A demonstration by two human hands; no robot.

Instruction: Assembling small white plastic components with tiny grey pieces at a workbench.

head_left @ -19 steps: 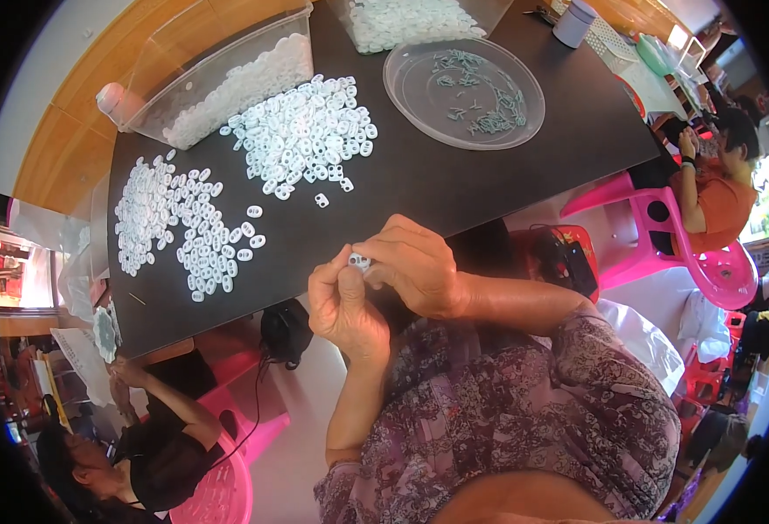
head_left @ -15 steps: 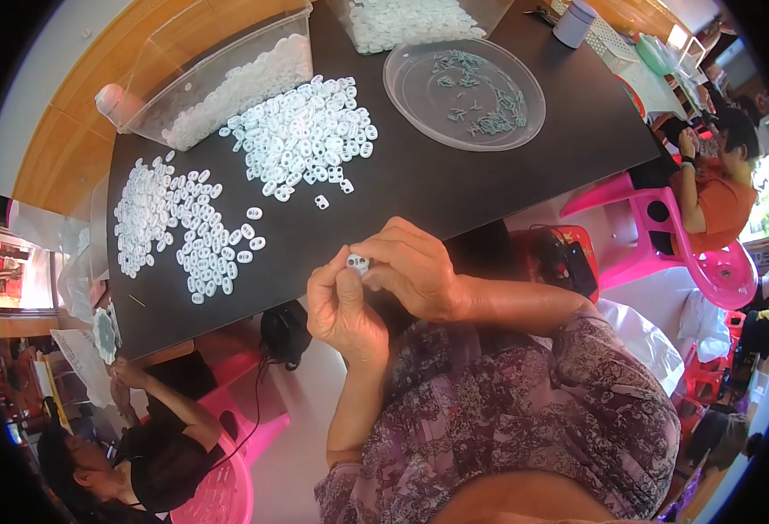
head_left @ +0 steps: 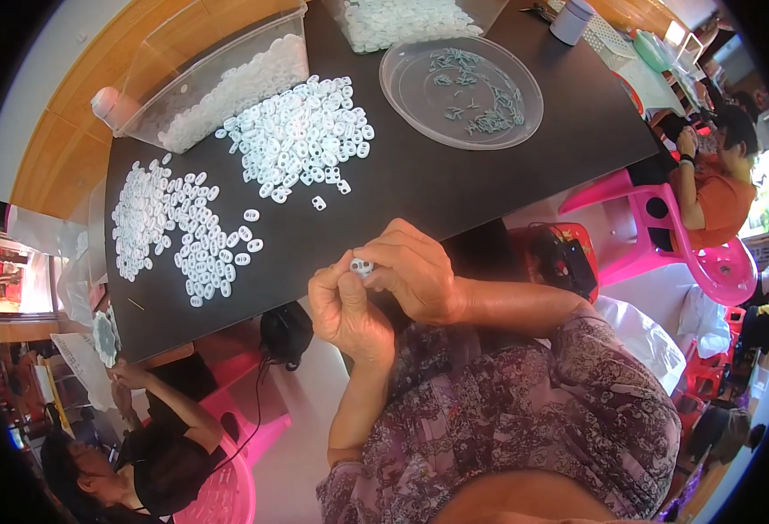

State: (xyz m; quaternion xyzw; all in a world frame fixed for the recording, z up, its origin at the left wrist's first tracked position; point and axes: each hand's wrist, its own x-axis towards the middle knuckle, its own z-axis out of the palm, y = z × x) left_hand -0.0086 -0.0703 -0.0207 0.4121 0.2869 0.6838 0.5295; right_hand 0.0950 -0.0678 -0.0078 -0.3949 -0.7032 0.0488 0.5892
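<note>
With both hands in front of me at the near edge of a dark worktop (head_left: 437,179), I grip a white oval piece (head_left: 361,266) with dark holes in its face. My left hand (head_left: 349,314) pinches it between thumb and fingers, while my right hand (head_left: 413,275) is curled in from the other side, fingertips meeting it at the same spot. Beyond my hands, a heap (head_left: 297,140) of similar white pieces spreads in front of a clear bin (head_left: 147,112) that is tilted and partly filled with more of them. To the left lies a second pile (head_left: 142,214), trailing into a looser cluster (head_left: 203,236), and a single stray piece (head_left: 319,203) sits just off the heap. A round clear tray (head_left: 417,92) on the far side holds thin grey-green bits (head_left: 500,113), too small to identify surely. Behind it stands a lidded jar (head_left: 570,24), near the far corner. At lower left, a co-worker in a dark top (head_left: 170,467) sits on a pink stool (head_left: 220,496); at right, another in an orange top (head_left: 721,205) sits beside a pink chair (head_left: 660,223).
</note>
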